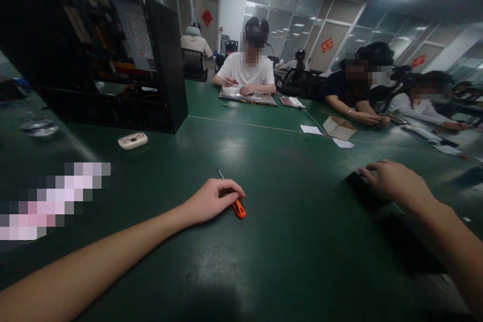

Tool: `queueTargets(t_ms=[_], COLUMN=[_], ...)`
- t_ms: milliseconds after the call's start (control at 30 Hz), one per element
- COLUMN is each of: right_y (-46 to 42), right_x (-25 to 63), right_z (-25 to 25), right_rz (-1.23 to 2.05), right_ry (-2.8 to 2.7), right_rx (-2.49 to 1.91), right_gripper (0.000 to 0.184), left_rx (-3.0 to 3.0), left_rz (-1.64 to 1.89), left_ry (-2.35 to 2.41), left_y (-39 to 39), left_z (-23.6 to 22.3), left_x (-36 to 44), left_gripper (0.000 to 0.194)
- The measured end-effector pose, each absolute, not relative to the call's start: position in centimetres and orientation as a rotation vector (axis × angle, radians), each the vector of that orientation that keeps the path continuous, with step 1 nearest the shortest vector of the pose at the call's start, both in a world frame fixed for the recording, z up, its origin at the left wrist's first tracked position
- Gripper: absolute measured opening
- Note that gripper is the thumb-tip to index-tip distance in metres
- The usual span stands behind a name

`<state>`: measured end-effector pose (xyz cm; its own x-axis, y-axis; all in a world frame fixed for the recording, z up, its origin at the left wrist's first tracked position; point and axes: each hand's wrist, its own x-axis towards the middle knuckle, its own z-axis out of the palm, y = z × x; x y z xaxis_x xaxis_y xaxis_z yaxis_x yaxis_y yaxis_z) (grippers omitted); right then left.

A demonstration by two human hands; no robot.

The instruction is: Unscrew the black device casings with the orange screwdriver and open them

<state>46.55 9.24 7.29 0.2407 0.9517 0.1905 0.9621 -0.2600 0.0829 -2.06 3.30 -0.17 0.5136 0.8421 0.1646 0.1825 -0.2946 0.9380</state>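
Observation:
On the green tabletop, my left hand [217,200] is curled over a screwdriver [239,209]. Its orange and black handle sticks out below my fingers, and the thin metal shaft shows beyond the hand, pointing away from me. Off to the right, my right hand [402,181] has its fingers bent at a black, flat-looking object [364,188]. Motion blurs this hand, and the wrist and forearm lie over part of the dark area, so the object's exact kind does not show.
An opened black computer case [169,60] stands at the left. In front of it lies a small white earbud case [133,141]. A paper box [338,128] and white paper pieces [311,129] sit farther right. A person [247,73] works across the table, others beside and behind.

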Motion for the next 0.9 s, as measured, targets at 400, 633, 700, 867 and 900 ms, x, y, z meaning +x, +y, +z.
queueTargets(t_ms=[400,633,700,867,900], right_y=[10.2,11.1,11.3,11.7,11.7], right_x=[45.8,46.7,47.0,47.6,47.7], right_z=[4.3,4.3,4.5,5.6,5.7], right_rz=[-0.399,-0.279,-0.255,-0.2,-0.183], right_ry=[-1.82,-1.906,-1.927,-2.187,-2.249], right_rx=[-2.406,-2.404,-2.398,-2.256,-2.201], right_gripper=[0.04,0.028,0.027,0.027,0.028], left_rx=[1.739,1.733,1.734,1.732,1.737], left_rz=[0.811,0.781,0.786,0.786,0.789], left_ry=[0.875,0.88,0.883,0.864,0.859], left_y=[3.3,3.4,3.3,3.4,3.4], left_z=[-0.4,-0.2,-0.2,-0.4,-0.4], left_x=[-2.1,-2.1,-2.0,-2.1,-2.2], left_gripper=[0.018,0.019,0.018,0.018,0.018])
